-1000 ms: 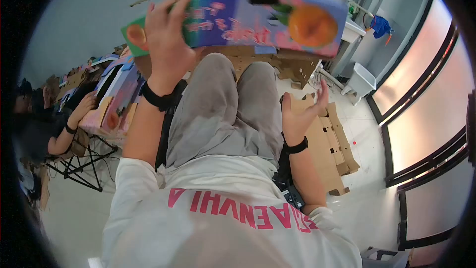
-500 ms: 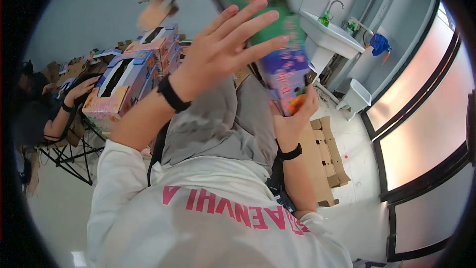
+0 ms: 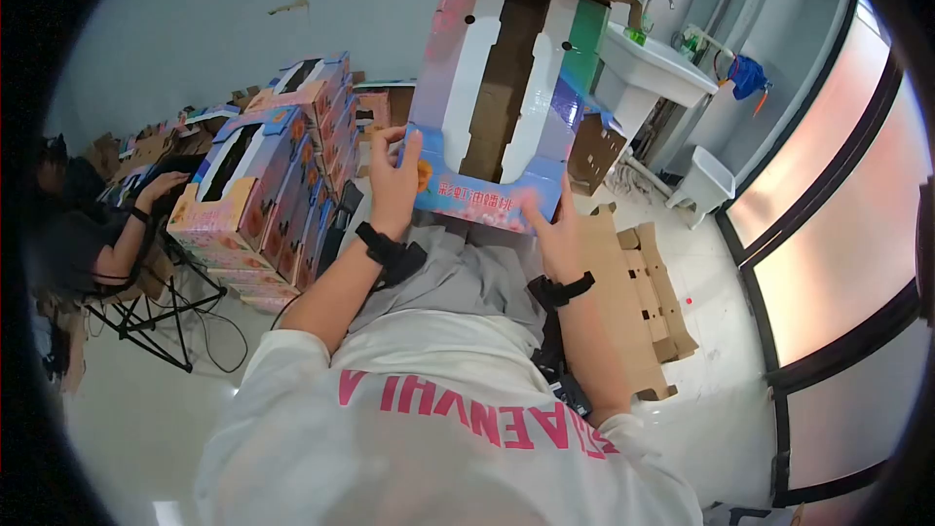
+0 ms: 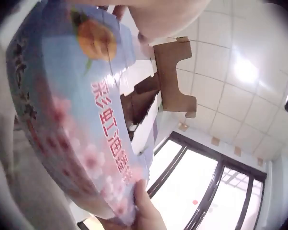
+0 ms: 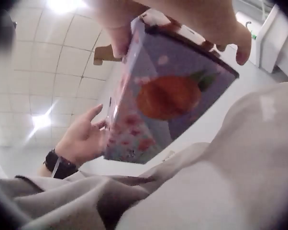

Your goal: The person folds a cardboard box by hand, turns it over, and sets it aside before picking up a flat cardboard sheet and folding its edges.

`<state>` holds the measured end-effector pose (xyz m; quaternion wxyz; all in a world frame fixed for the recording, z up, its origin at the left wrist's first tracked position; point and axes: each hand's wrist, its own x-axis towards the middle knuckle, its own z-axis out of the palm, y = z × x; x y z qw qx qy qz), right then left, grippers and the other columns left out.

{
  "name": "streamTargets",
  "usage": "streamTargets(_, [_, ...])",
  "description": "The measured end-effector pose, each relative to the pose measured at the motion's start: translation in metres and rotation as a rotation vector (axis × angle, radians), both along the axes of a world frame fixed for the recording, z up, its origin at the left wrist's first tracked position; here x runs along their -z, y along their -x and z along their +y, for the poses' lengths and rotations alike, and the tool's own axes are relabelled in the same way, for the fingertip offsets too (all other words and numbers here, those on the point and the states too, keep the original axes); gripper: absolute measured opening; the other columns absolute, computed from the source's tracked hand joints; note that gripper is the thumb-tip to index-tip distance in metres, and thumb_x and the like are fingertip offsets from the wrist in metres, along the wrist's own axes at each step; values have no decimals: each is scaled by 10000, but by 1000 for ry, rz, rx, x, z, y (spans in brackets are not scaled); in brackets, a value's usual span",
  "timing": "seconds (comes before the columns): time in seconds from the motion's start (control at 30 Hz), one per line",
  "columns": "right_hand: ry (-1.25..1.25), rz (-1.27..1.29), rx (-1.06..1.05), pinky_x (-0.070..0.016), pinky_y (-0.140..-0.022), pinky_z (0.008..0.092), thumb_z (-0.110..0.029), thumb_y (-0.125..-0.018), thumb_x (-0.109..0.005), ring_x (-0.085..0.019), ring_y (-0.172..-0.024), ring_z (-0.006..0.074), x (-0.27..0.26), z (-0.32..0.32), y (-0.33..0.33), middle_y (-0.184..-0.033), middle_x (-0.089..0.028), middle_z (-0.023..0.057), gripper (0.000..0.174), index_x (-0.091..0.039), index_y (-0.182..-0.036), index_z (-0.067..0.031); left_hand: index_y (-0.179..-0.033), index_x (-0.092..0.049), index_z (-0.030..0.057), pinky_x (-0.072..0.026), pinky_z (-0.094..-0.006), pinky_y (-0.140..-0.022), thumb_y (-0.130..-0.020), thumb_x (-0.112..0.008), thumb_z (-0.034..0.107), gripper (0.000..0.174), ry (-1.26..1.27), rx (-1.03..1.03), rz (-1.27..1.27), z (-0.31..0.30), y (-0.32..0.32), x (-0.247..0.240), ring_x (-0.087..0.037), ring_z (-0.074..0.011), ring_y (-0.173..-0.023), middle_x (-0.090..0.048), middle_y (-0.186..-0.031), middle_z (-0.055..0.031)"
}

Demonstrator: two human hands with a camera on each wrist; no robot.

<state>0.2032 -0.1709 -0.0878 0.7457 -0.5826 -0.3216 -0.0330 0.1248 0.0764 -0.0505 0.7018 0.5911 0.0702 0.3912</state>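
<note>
A colourful printed carton (image 3: 458, 190) is held up over the lap, its long central gap facing the head camera and a brown flap raised at its far end. My left hand (image 3: 392, 180) grips the carton's near left corner, thumb on the printed face. At the near right corner my right hand (image 3: 557, 239) holds it, thumb on the front. The left wrist view shows the blue end panel (image 4: 86, 110) with an orange fruit and pink blossoms. In the right wrist view the side panel (image 5: 182, 110) carries another fruit, with the left hand (image 5: 82, 141) beyond it.
Stacked printed cartons (image 3: 282, 205) stand at the left, beside another person's arm (image 3: 127, 244) and a folding stand. Flattened brown cardboard (image 3: 623, 312) lies on the floor at the right. A sink (image 3: 657, 63) and a white stool (image 3: 703, 183) are farther back.
The carton has swung from sideways, through a steep tilt, to facing me with its central gap. My left hand has come down to its near left corner; my right hand has taken hold of the right.
</note>
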Motion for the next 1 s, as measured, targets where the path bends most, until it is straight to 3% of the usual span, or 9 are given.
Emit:
streamTargets(0.1, [31, -57, 44, -430, -1054, 340, -93, -904, -743, -527, -1238, 194, 7, 2, 0, -1409, -514, 120, 850, -229, -1576, -11, -1277, -498, 21, -516, -285, -788, -979, -675, 219, 399, -137, -244, -234, 0, -12, 9, -642, -157, -856, -631, -1061, -93])
streamTargets(0.2, [47, -119, 67, -408, -1070, 331, -129, -965, -675, -514, -1253, 186, 13, -2, -5, -1416, -512, 109, 741, -260, -1564, 5, -1285, -533, 8, -514, -296, -783, -968, -688, 253, 430, -163, -234, -239, -3, -4, 3, -641, -163, -864, -644, -1062, -106])
streamTargets(0.3, [-83, 48, 106, -394, -1071, 312, -194, -1019, -600, -481, -1287, 169, -5, -6, 3, -1454, -481, 111, 647, -296, -1547, 24, -1287, -566, -2, -512, -320, -809, -947, -711, 275, 461, -300, -192, 104, 7, 3, 7, -622, -168, -976, -638, -1065, -113])
streamTargets(0.33, [-137, 41, 131, -407, -1039, 289, -221, -1060, -518, -506, -1226, 156, -3, -4, 0, -1423, -500, 90, 557, -340, -1530, 19, -1271, -583, -16, -511, -349, -824, -928, -732, 277, 475, -395, -242, 58, 4, 4, 8, -617, -170, -993, -634, -1063, -122])
streamTargets(0.53, [-7, 35, 273, -422, -966, 266, -222, -1062, -514, -521, -1090, 139, -4, -6, 6, -1324, -542, 72, 551, -341, -1535, 1, -1188, -581, -22, -518, -356, -854, -943, -709, 222, 369, -393, -154, -130, -6, 6, 19, -633, -200, -937, -642, -1074, -115])
streamTargets(0.7, [-34, 10, 280, -428, -935, 257, -131, -1033, -498, -505, -1009, 119, -4, -2, 2, -1304, -540, 72, 567, -310, -1555, -14, -1187, -581, -2, -499, -328, -906, -958, -665, 154, 290, -360, -97, -94, -6, 9, 19, -617, -188, -1024, -633, -1131, -95])
streamTargets(0.83, [-86, 120, 170, -403, -969, 259, -43, -986, -491, -484, -1078, 124, -14, -3, 11, -1344, -517, 22, 590, -339, -1556, -49, -1214, -583, -2, -489, -314, -920, -924, -598, 56, 296, -313, -87, -64, -9, 13, 19, -609, -179, -1058, -632, -1170, -91])
streamTargets(0.93, [-77, 34, 148, -446, -921, 262, 5, -953, -454, -493, -997, 112, -9, -6, 3, -1307, -521, 50, 654, -280, -1581, -52, -1241, -573, -19, -519, -354, -923, -858, -554, -26, 383, -374, -103, -50, -4, 12, 20, -637, -240, -1098, -630, -1195, -144])
streamTargets(1.0, [-74, 76, 121, -450, -904, 259, 20, -935, -450, -483, -973, 111, -8, -9, 2, -1274, -522, 36, 679, -277, -1586, -68, -1248, -578, -21, -519, -346, -903, -852, -532, -33, 399, -342, -91, -13, -8, 17, 16, -638, -232, -1093, -630, -1202, -143])
